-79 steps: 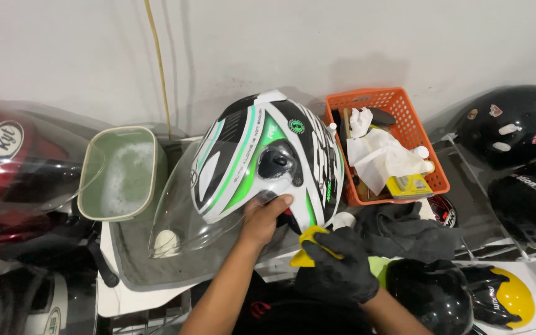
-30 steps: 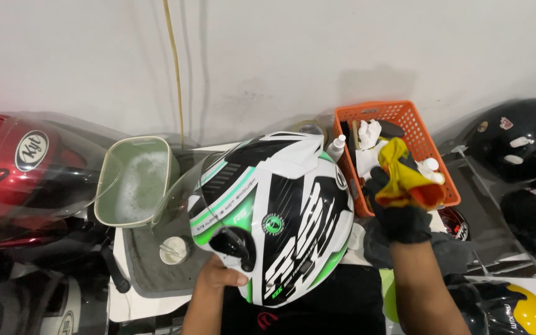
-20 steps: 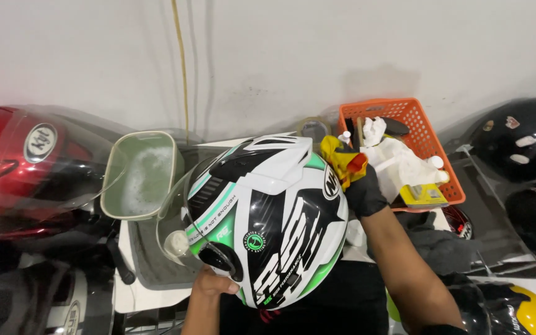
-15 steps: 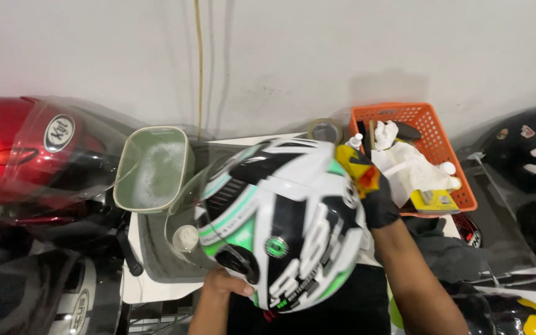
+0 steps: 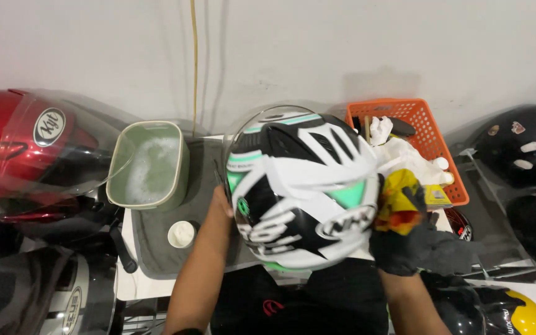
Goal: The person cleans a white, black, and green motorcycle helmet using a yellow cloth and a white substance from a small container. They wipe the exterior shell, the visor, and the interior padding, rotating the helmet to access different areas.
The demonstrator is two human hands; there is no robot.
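A white, black and green helmet (image 5: 302,186) is held up over the grey mat, its top facing me. My bare left hand (image 5: 221,201) grips its left side near the visor pivot. My right hand (image 5: 407,245), in a black glove, presses a yellow and red cloth (image 5: 398,201) against the helmet's right side. A clear visor edge shows behind the helmet's top.
A green tub of soapy water (image 5: 150,164) stands on the grey mat (image 5: 169,254), with a small white cap (image 5: 181,234) near it. An orange basket (image 5: 429,136) with white rags is behind right. A red helmet (image 5: 20,149) lies left, black helmets (image 5: 522,152) right.
The helmet has been turned in my hands, its top now toward me. My gloved right hand with the cloth moved from the helmet's upper right down to its right side.
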